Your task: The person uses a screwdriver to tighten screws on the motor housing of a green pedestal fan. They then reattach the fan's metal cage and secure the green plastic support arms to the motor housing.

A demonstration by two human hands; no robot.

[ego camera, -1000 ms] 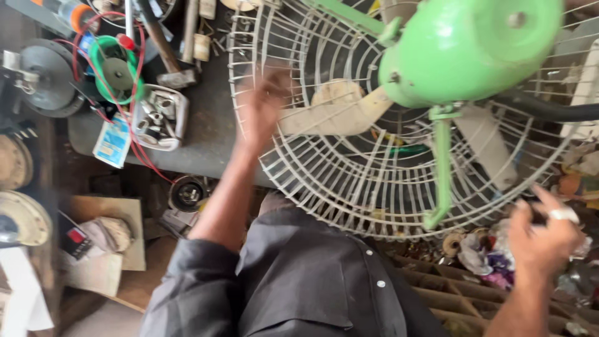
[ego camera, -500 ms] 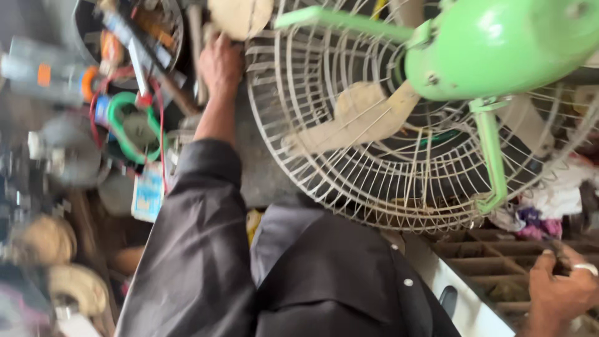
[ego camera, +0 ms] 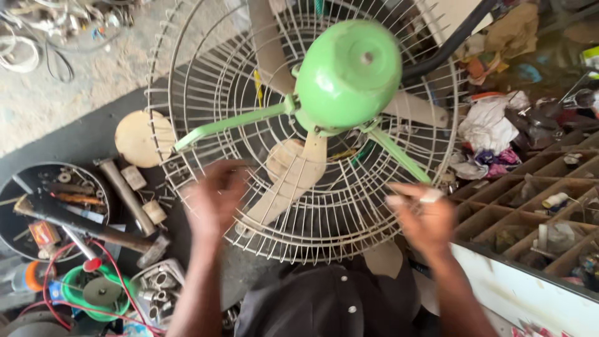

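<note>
A large fan lies in front of me, with a white wire guard (ego camera: pixel 206 81), pale blades (ego camera: pixel 293 178) and a green motor housing (ego camera: pixel 348 72) on green struts. My left hand (ego camera: pixel 215 200) is blurred with motion. It hovers over the guard's lower left part with fingers apart and nothing in it. My right hand (ego camera: pixel 424 215), a ring on one finger, is at the guard's lower right, just below a green strut (ego camera: pixel 399 156). Blur hides whether it pinches anything small.
A hammer (ego camera: pixel 93 231) and a metal rod (ego camera: pixel 125 193) lie left of the fan beside a round black tray (ego camera: pixel 12 187) of tools. A green reel with red wire (ego camera: pixel 100 293) sits lower left. A wooden compartment box (ego camera: pixel 530 206) of small parts stands at the right, rags behind it.
My view swung so the fan is now centred. My left hand drew back from the tools at the left to the guard. My right hand rose from the lower right to the guard's rim.
</note>
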